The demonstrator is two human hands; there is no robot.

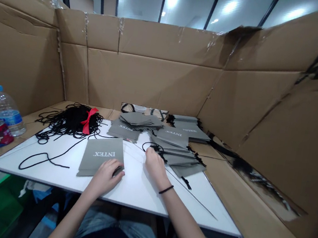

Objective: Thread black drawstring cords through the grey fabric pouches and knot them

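The lower right corner of a grey bag is being gripped by the curled fingers of the left hand. The rest of the bag is lying flat on the white table, spread out beyond those fingertips. The right hand is being held knuckles-up, its fingertips touching a black cord just before a pile of bags; whether that cord is being pinched cannot be told. A cord bundle is lying well beyond the left fingers.

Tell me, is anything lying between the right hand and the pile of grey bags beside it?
Nothing visible does. The right hand touches the black cord at the near edge of the pile.
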